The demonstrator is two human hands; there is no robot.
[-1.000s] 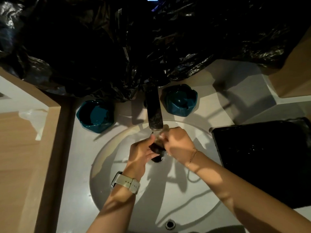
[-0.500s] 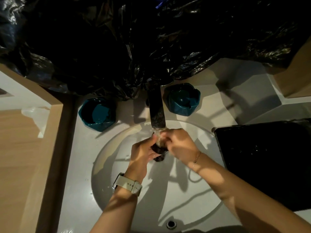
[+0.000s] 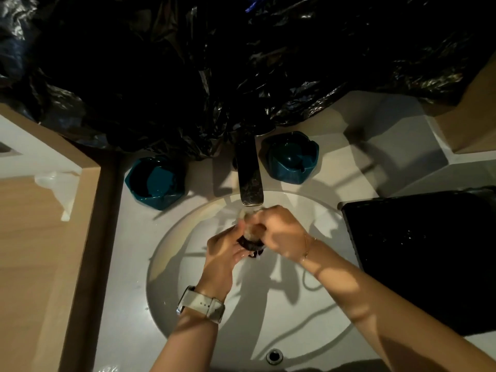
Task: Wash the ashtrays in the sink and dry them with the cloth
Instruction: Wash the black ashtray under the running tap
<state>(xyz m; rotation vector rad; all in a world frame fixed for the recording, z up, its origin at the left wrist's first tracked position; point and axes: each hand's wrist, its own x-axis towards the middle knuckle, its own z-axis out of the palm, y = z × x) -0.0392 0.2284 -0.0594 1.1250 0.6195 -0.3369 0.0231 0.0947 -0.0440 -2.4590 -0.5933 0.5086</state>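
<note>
Two teal ashtrays stand on the white counter behind the basin, the left ashtray (image 3: 155,182) and the right ashtray (image 3: 291,157), one on each side of the faucet (image 3: 249,178). Water runs from the spout. My left hand (image 3: 224,249) and my right hand (image 3: 281,232) meet in the stream over the dark drain (image 3: 252,247) of the sink (image 3: 188,264). My right hand's fingers curl over my left fingertips. The dim light hides whether anything lies between them. Neither hand touches an ashtray.
Crumpled black plastic sheeting (image 3: 241,63) covers the wall behind the faucet. A flat black sheet or cloth (image 3: 421,251) lies on the counter to the right. Wooden panels (image 3: 40,264) stand at the left. An overflow hole (image 3: 274,355) sits in the basin's near rim.
Both hands stay under the spout and shift slightly against each other. The ashtrays have not moved.
</note>
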